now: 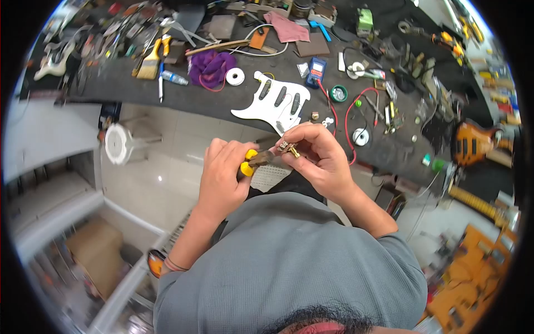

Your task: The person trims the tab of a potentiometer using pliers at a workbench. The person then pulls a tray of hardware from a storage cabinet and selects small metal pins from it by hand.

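My left hand (222, 173) is closed around yellow-handled pliers (259, 160), their dark jaws pointing right. Between the thumb and fingers of my right hand (321, 161) is a small potentiometer (290, 148) with a brass-coloured shaft. The jaw tips are right beside the potentiometer; whether they grip it I cannot tell. Both hands are in front of my body, near the bench's front edge. Just beyond them on the bench lies a white guitar pickguard (266, 108) with three dark pickups.
On the dark bench (217, 106) are a blue multimeter (316, 71) with red leads, a solder spool (235, 77), a purple cloth (209, 68) and a brush (149, 68). Tools crowd the back. An orange guitar (473, 143) is at the right, a white stool (117, 143) at left.
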`<action>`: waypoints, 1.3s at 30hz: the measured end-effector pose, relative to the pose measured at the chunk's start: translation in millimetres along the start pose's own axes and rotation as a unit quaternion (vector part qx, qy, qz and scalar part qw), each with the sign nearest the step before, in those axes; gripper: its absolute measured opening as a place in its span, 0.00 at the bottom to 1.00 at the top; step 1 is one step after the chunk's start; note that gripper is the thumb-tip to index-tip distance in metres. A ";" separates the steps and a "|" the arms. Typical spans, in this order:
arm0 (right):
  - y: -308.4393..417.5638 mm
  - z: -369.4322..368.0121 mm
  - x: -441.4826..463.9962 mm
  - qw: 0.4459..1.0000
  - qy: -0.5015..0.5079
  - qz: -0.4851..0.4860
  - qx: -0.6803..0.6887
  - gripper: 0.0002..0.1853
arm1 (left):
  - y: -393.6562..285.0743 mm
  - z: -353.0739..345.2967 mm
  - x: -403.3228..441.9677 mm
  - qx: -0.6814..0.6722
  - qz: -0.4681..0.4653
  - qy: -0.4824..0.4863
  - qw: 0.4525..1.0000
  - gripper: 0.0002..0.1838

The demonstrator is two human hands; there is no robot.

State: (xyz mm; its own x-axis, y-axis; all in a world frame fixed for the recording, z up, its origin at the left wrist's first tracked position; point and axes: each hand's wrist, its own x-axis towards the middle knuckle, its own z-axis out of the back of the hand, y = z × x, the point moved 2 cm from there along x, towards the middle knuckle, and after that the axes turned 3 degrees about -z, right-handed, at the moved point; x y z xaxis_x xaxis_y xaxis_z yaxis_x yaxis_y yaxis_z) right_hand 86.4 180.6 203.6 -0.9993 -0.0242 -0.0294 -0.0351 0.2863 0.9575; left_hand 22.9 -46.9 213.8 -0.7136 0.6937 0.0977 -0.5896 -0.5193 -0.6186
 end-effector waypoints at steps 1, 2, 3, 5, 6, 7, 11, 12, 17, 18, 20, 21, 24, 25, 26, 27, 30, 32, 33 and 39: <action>-10.5 -9.2 5.7 1.000 -0.023 -0.010 0.014 0.15 | 27.4 -0.8 1.2 -0.078 0.018 0.000 0.997 0.21; -21.8 -18.5 10.6 0.998 -0.056 -0.022 0.029 0.15 | 53.6 -8.4 -4.7 -0.158 0.046 0.001 0.986 0.18; -34.6 -28.1 13.4 0.996 -0.073 -0.025 0.039 0.15 | 73.0 -12.1 -10.3 -0.235 0.081 -0.001 0.969 0.15; -55.0 -37.5 24.4 0.994 -0.094 -0.020 0.055 0.15 | 104.0 -11.3 -16.4 -0.492 0.188 0.055 0.848 0.18; -58.6 -40.0 27.4 0.994 -0.093 -0.030 0.042 0.15 | 117.4 -14.6 -16.5 -0.559 0.168 0.036 0.811 0.20; -64.4 -39.8 29.7 0.994 -0.099 -0.029 0.036 0.16 | 127.1 -20.1 -18.6 -0.622 0.152 0.019 0.768 0.22; -93.6 -23.5 34.6 0.993 -0.111 -0.019 0.037 0.17 | 128.6 -45.0 -3.7 -0.723 0.101 -0.018 0.683 0.28; -101.7 -17.7 33.3 0.992 -0.114 -0.016 0.044 0.17 | 146.0 -58.6 -9.8 -0.778 0.102 0.046 0.619 0.31; -139.3 2.2 15.3 0.992 -0.110 0.009 0.065 0.16 | 177.1 -130.3 -37.4 -0.697 0.118 0.193 0.680 0.28; -148.1 5.0 11.5 0.992 -0.109 0.017 0.063 0.16 | 177.0 -138.1 -34.4 -0.692 0.094 0.185 0.691 0.25; -167.2 8.5 5.7 0.992 -0.106 0.036 0.058 0.16 | 178.1 -150.2 -31.6 -0.640 0.086 0.166 0.745 0.22; -178.1 10.4 4.0 0.992 -0.103 0.045 0.050 0.16 | 176.8 -150.0 -30.8 -0.591 0.103 0.154 0.785 0.22; -210.1 14.3 -1.2 0.993 -0.091 0.072 0.026 0.17 | 184.9 -160.9 -32.9 -0.405 0.050 0.111 0.906 0.21; -220.4 15.2 -2.1 0.993 -0.085 0.083 0.018 0.18 | 186.9 -164.5 -33.6 -0.332 0.015 0.094 0.938 0.22; -228.9 16.3 -2.8 0.993 -0.079 0.093 0.009 0.18 | 186.7 -167.6 -35.3 -0.304 -0.007 0.076 0.950 0.23; -235.6 17.1 -4.9 0.993 -0.071 0.096 -0.007 0.19 | 186.3 -171.2 -38.1 -0.264 -0.032 0.045 0.963 0.22; -250.9 11.4 -13.0 0.993 -0.056 0.104 -0.029 0.20 | 186.6 -178.1 -53.3 -0.167 -0.086 -0.028 0.982 0.21; -258.2 3.8 -18.4 0.993 -0.058 0.106 -0.020 0.20 | 187.6 -179.3 -67.1 -0.153 -0.075 -0.033 0.985 0.21; -261.2 1.1 -20.7 0.992 -0.052 0.109 -0.025 0.20 | 188.6 -179.9 -74.3 -0.147 -0.069 -0.036 0.986 0.21; -267.9 -15.7 -25.7 0.989 -0.027 0.133 -0.065 0.20 | 193.9 -176.5 -103.4 -0.098 -0.072 -0.050 0.991 0.22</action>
State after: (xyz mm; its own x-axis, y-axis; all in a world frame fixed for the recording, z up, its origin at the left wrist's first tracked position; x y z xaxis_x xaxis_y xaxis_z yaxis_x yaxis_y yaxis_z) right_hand 121.7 89.4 -47.6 -0.9722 0.0887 0.2166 0.2281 0.1506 0.9619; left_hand 49.2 -131.3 -53.9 -0.6666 0.6956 0.2679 -0.6114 -0.3047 -0.7304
